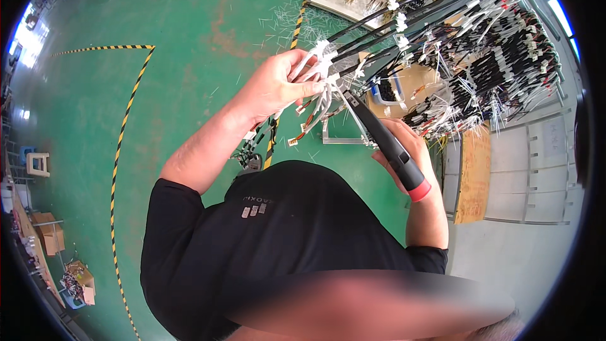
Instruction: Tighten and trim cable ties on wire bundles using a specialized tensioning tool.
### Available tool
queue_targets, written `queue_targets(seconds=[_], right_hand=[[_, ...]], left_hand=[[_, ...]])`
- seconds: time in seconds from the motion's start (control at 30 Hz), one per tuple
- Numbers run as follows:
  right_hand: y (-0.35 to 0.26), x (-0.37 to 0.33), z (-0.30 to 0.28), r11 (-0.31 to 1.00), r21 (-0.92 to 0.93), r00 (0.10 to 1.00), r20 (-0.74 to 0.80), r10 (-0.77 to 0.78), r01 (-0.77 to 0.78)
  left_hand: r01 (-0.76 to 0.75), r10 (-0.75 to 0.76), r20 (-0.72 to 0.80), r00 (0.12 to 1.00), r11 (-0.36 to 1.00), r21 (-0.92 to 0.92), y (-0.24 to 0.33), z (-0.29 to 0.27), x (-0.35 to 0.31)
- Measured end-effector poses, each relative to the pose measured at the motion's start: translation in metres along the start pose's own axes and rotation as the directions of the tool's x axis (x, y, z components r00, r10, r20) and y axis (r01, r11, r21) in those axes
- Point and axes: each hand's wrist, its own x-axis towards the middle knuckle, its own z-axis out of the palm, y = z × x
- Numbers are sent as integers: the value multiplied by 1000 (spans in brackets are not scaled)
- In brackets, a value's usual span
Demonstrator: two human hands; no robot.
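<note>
My left hand (283, 83) is closed around the white-sleeved end of a wire harness (363, 45), thumb pressed on it. Black cables run from there up to the right, with white ties and tags along them. Short wires with small connectors (293, 142) dangle below that hand. In my right hand (407, 142) is a black cable tie gun (382, 132) with a red end. Its nose touches or nearly touches the white ties beside my left fingers; exact contact is hard to tell. My right fingers are partly behind the tool.
Many black harnesses (505, 57) hang in a dense mass at the right. A blue-rimmed bin (386, 91) lies beyond the tool. Trimmed tie ends (278, 22) litter the green floor near striped tape (300, 25). A wooden board (473, 177) leans by the right wall.
</note>
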Motion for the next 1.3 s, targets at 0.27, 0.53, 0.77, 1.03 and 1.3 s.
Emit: queue_targets(seconds=[0.27,0.53,0.77,1.03,1.3], right_hand=[[1,-1,-3,995,44,996,34,86,-88],[-8,4,7,996,6,995,-43,88,-88],[-11,9,13,999,4,999,-33,35,-35],[40,10,35,966,-223,972,-163,-169,131],[71,3,50,913,-370,898,-322,-299,171]], left_hand=[[-66,74,-74,995,992,108,-6,1,0],[-151,204,-128,970,929,338,-1,2,-3],[-150,205,-134,970,929,339,-2,3,-4],[-116,159,-150,976,958,263,-10,1,4],[-38,39,9,999,996,-77,-22,-27,29]])
